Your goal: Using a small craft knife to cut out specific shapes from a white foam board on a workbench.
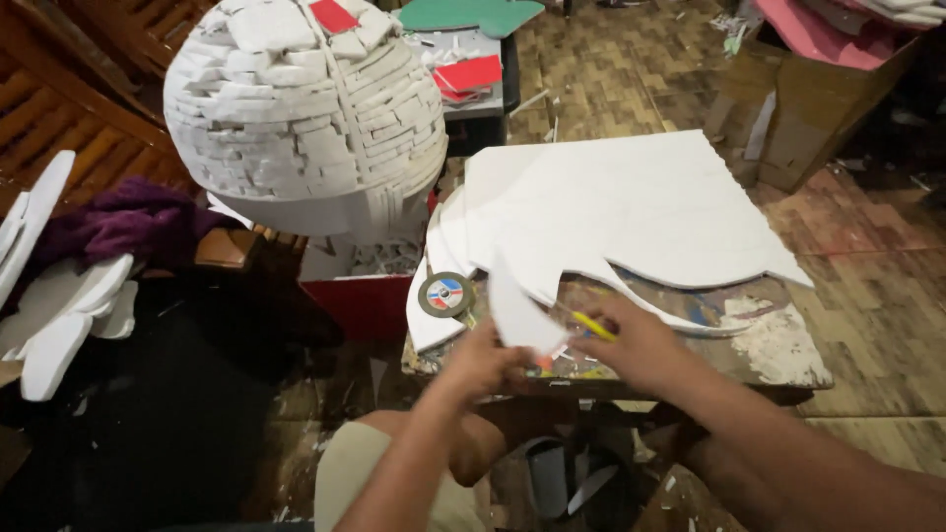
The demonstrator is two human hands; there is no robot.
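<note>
Left hand closed on lower edge of small white foam piece, piece standing up between both hands. Right hand closed round one yellow-handled tool, tip at foam piece's right edge; blade not discernible. One foam piece held, just above near edge of paint-stained table. Several large white foam sheets stacked on table, just beyond hands. One grinding disc left of piece. One foam-block dome far left.
</note>
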